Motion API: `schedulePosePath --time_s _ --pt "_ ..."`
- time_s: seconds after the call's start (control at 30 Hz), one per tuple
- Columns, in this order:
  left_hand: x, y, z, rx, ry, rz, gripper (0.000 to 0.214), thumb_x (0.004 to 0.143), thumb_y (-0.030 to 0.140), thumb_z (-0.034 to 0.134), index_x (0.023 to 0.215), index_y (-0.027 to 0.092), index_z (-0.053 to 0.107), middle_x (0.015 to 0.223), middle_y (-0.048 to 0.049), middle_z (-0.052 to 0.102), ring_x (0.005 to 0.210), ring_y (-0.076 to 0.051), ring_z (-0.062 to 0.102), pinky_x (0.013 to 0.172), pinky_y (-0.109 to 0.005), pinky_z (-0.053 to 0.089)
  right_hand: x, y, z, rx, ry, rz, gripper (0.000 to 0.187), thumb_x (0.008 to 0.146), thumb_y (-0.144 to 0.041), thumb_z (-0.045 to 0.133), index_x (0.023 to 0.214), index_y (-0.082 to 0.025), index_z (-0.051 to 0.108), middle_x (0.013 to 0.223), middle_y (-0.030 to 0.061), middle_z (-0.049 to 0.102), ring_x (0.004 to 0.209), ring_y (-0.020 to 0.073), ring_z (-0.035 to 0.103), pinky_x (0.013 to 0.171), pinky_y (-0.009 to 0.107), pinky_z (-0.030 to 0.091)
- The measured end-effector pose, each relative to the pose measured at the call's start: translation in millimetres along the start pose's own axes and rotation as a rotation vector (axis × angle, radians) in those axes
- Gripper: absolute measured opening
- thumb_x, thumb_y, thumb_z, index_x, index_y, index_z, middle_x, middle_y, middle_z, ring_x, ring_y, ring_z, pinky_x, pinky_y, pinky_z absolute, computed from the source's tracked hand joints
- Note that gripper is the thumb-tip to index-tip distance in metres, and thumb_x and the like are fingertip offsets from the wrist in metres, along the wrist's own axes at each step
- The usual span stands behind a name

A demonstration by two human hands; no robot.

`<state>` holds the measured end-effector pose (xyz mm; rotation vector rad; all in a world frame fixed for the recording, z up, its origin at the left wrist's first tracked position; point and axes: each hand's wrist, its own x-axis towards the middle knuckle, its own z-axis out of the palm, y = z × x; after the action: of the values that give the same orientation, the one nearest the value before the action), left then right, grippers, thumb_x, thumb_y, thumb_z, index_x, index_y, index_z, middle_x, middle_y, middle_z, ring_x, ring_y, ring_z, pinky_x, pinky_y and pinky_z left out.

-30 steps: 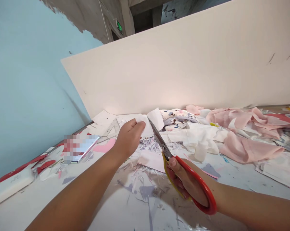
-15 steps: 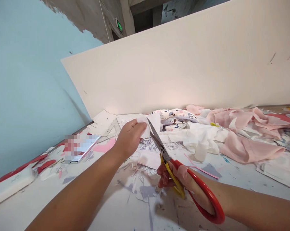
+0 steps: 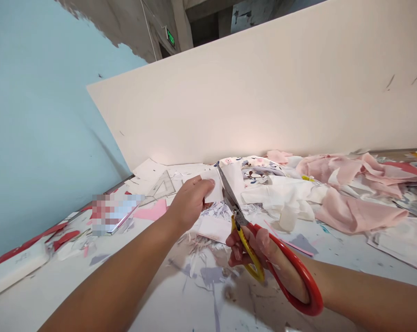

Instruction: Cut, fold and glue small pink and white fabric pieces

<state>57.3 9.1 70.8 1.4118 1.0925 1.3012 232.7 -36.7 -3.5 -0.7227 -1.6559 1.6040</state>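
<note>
My left hand (image 3: 192, 199) pinches a piece of white paper (image 3: 213, 185) between thumb and fingers, holding it above the table. In my right hand (image 3: 260, 246) is a pair of scissors (image 3: 241, 220) with one red and one yellow handle loop. Its metal blades point up and away, slightly parted, at the right part of the paper. White material shows on both sides of the blades; whether it is all one piece I cannot tell. Beneath the hands lie thin paper shreds (image 3: 199, 244) and a pale pink-white card (image 3: 215, 229).
A phone (image 3: 120, 214), partly blurred out, lies left beside a clear set square (image 3: 163, 185). Pink cloth (image 3: 357, 214), white cloth (image 3: 291, 193) and floral fabric (image 3: 259, 168) are heaped at the right and back. A tall cream board (image 3: 250, 101) borders the table.
The paper has shifted slightly right, now reaching the blades. The scissor blades have come closer together. My left hand has moved a little, and the right hand stays nearly in place.
</note>
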Motion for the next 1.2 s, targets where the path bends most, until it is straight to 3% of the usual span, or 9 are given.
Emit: schedulePosePath --time_s 0.27,0.53,0.83,1.03,1.2 --pt "0.7 -6.9 2.9 -0.008 -0.024 -0.03 0.031 0.07 0.031 0.054 0.053 0.019 0.031 0.048 0.0068 0.028 0.045 -0.006 0.03 0.042 -0.018 0.033 1.2 1.3 -2.0 0.032 -0.016 -0.054 0.063 0.08 -0.069 0.018 0.097 -0.018 0.052 0.08 0.0037 0.048 0.08 0.0209 0.053 0.08 0.043 0.04" --pt "1.1 1.0 6.5 -0.113 -0.032 -0.036 0.028 0.072 0.024 0.049 0.051 0.018 0.031 0.045 0.0071 0.03 0.039 -0.004 0.034 0.041 -0.019 0.029 4.6 -1.2 -1.5 0.042 -0.04 -0.081 0.062 0.08 -0.069 0.018 0.094 -0.017 0.05 0.071 0.0004 0.043 0.074 0.0192 0.052 0.076 0.042 0.041" --pt "2.8 -6.9 4.1 -0.045 -0.075 -0.064 0.024 0.072 0.026 0.05 0.053 0.018 0.038 0.043 0.0054 0.038 0.039 -0.006 0.038 0.039 -0.02 0.028 3.7 -5.0 -0.3 0.097 -0.014 -0.01 0.062 0.076 -0.073 0.025 0.086 -0.018 0.051 0.067 -0.0018 0.039 0.067 0.0167 0.048 0.071 0.038 0.04" --pt "1.6 -9.9 3.3 0.005 -0.005 -0.049 0.028 0.07 0.031 0.055 0.053 0.019 0.036 0.046 0.0064 0.036 0.042 -0.007 0.039 0.043 -0.021 0.032 4.2 -10.6 1.1 -0.034 0.042 -0.03 0.061 0.078 -0.072 0.017 0.084 -0.019 0.049 0.059 -0.0031 0.039 0.051 0.0121 0.037 0.053 0.029 0.034" --pt "-0.4 -8.1 3.6 0.143 -0.019 -0.021 0.029 0.072 0.036 0.053 0.053 0.019 0.039 0.044 0.0048 0.041 0.044 -0.009 0.04 0.043 -0.022 0.031 5.0 -12.7 1.1 -0.063 0.037 -0.015 0.06 0.076 -0.073 0.019 0.079 -0.02 0.046 0.057 -0.0044 0.036 0.05 0.0111 0.034 0.051 0.028 0.031"
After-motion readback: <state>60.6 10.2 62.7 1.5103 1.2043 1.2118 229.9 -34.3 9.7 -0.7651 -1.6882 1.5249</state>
